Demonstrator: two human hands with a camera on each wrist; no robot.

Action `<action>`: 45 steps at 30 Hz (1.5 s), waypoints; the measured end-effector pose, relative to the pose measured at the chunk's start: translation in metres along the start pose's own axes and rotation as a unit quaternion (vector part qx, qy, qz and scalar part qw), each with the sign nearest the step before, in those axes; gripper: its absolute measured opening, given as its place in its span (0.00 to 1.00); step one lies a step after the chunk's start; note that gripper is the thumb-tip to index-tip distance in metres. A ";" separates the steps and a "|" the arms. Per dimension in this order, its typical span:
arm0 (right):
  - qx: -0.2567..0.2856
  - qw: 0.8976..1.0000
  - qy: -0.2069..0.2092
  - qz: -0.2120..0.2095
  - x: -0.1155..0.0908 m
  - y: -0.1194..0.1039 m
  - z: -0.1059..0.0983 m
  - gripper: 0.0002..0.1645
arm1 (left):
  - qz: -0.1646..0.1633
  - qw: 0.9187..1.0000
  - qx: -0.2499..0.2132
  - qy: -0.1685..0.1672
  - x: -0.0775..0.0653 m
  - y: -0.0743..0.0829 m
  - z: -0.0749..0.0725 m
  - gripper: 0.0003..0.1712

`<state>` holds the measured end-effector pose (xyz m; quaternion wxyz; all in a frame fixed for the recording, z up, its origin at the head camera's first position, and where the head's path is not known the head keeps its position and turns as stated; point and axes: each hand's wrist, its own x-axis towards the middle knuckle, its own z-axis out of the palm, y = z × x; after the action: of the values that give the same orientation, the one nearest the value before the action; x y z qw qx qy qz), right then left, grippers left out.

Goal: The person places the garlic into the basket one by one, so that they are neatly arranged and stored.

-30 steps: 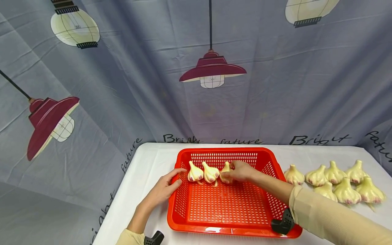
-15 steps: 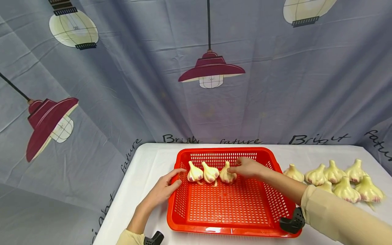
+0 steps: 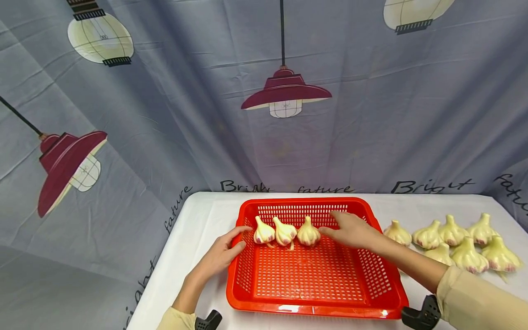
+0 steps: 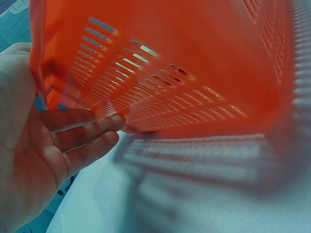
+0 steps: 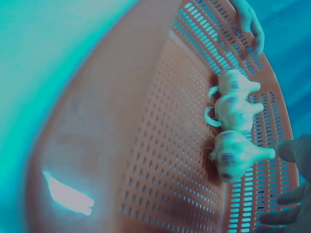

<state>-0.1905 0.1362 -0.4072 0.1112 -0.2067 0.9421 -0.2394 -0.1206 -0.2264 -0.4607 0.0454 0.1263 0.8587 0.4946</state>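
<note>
Three garlic bulbs stand in a row along the back of the red plastic basket (image 3: pixel 305 308): a left bulb (image 3: pixel 264 233), a middle bulb (image 3: pixel 284 233) and a right bulb (image 3: pixel 308 233). My left hand (image 3: pixel 222 251) grips the basket's left rim, thumb and index finger over the edge. In the left wrist view, other fingers (image 4: pixel 90 136) lie against the outside of the perforated wall. My right hand (image 3: pixel 354 231) is inside the basket, just right of the right bulb, fingers spread and holding nothing. The right wrist view shows its fingers (image 5: pixel 286 150) close to that bulb's stem.
Several more garlic bulbs (image 3: pixel 468 256) sit on the white-covered table (image 3: pixel 198 215), right of the basket. A grey curtain (image 3: pixel 350 137) printed with lamps hangs behind. Black wrist devices (image 3: pixel 421 314) are on both wrists.
My right hand lets go of the right garlic bulb and draws back to the right, its fingers spreading. The bulb is left standing beside the other two. My left hand stays on the rim.
</note>
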 end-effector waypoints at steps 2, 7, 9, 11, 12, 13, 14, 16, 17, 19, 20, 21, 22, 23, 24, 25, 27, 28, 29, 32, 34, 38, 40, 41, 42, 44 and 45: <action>-0.023 0.999 0.031 -0.023 -0.005 0.001 0.000 0.42 | 0.000 1.000 0.000 0.003 0.000 0.000 0.000 0.23; -0.088 0.987 0.110 -0.079 -0.024 0.007 -0.001 0.38 | 0.010 1.000 -0.004 -0.003 0.000 -0.002 0.001 0.22; -0.104 0.982 0.131 -0.092 -0.031 0.009 -0.001 0.39 | 0.012 1.000 -0.005 -0.006 0.001 -0.002 0.002 0.22; -0.108 0.979 0.144 -0.094 -0.035 0.011 -0.003 0.40 | 0.012 1.000 -0.003 -0.005 0.001 -0.002 0.002 0.22; -0.108 0.979 0.149 -0.092 -0.037 0.012 -0.004 0.41 | 0.009 1.000 -0.004 -0.005 0.001 -0.002 0.002 0.22; -0.106 0.979 0.152 -0.090 -0.039 0.013 -0.005 0.42 | 0.006 1.000 -0.004 -0.005 0.001 -0.002 0.001 0.22; -0.103 0.979 0.155 -0.087 -0.041 0.015 -0.006 0.42 | 0.002 1.000 -0.005 -0.004 0.001 -0.001 0.001 0.22; -0.096 0.980 0.157 -0.079 -0.044 0.019 -0.009 0.43 | -0.004 1.000 -0.007 -0.005 0.001 0.000 0.000 0.23; -0.091 0.980 0.159 -0.076 -0.046 0.021 -0.011 0.44 | -0.008 1.000 -0.009 -0.005 0.001 0.000 0.000 0.23; -0.081 0.981 0.163 -0.071 -0.050 0.028 -0.014 0.44 | -0.010 1.000 -0.013 -0.004 0.001 0.001 -0.001 0.23; -0.077 0.981 0.166 -0.069 -0.052 0.031 -0.015 0.44 | -0.011 1.000 -0.014 -0.004 0.001 0.001 -0.001 0.23; -0.074 0.981 0.168 -0.066 -0.054 0.035 -0.016 0.45 | -0.010 1.000 -0.015 -0.003 0.002 0.001 -0.001 0.23; -0.070 0.981 0.172 -0.062 -0.056 0.038 -0.017 0.45 | -0.010 1.000 -0.015 -0.003 0.002 0.001 -0.001 0.23; -0.066 0.980 0.176 -0.058 -0.058 0.041 -0.018 0.45 | -0.010 1.000 -0.016 -0.003 0.002 0.001 -0.001 0.23; -0.065 0.980 0.181 -0.056 -0.060 0.045 -0.018 0.45 | -0.010 1.000 -0.015 -0.002 0.002 0.000 -0.001 0.23; -0.064 0.979 0.186 -0.055 -0.061 0.048 -0.020 0.45 | -0.011 1.000 -0.015 -0.003 0.002 0.000 -0.001 0.23; -0.061 0.978 0.194 -0.054 -0.066 0.054 -0.022 0.44 | -0.011 1.000 -0.015 -0.004 0.001 -0.001 -0.001 0.23; -0.056 0.977 0.198 -0.053 -0.068 0.058 -0.023 0.44 | -0.009 1.000 -0.014 -0.004 0.001 -0.001 -0.001 0.23; -0.053 0.977 0.201 -0.054 -0.070 0.061 -0.024 0.44 | -0.008 1.000 -0.014 -0.004 0.001 -0.001 -0.001 0.23; -0.042 0.976 0.207 -0.049 -0.078 0.070 -0.027 0.42 | -0.006 1.000 -0.013 -0.005 0.000 -0.001 0.000 0.23; -0.040 0.975 0.213 -0.041 -0.084 0.077 -0.028 0.41 | -0.005 1.000 -0.013 -0.004 0.000 -0.001 0.000 0.23; -0.043 0.973 0.224 -0.024 -0.094 0.093 -0.030 0.39 | -0.011 1.000 -0.021 -0.004 -0.001 0.000 0.001 0.22; -0.038 0.974 0.224 -0.012 -0.101 0.100 -0.031 0.39 | -0.013 1.000 -0.022 -0.004 -0.001 0.000 0.001 0.22; -0.035 0.974 0.226 -0.007 -0.104 0.104 -0.031 0.38 | -0.014 1.000 -0.022 -0.004 -0.001 0.001 0.001 0.22; -0.035 0.973 0.226 0.000 -0.107 0.108 -0.031 0.38 | -0.015 1.000 -0.021 -0.003 -0.001 0.002 0.001 0.23; -0.036 0.974 0.224 0.020 -0.113 0.115 -0.031 0.39 | -0.015 1.000 -0.017 -0.002 0.000 0.002 0.000 0.23; -0.036 0.974 0.222 0.031 -0.116 0.118 -0.031 0.40 | -0.014 1.000 -0.016 -0.002 0.000 0.002 0.000 0.23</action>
<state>-0.1369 0.2949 -0.4261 -0.1011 -0.1232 0.9572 -0.2417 -0.1203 -0.2255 -0.4588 0.0560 0.1149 0.8525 0.5069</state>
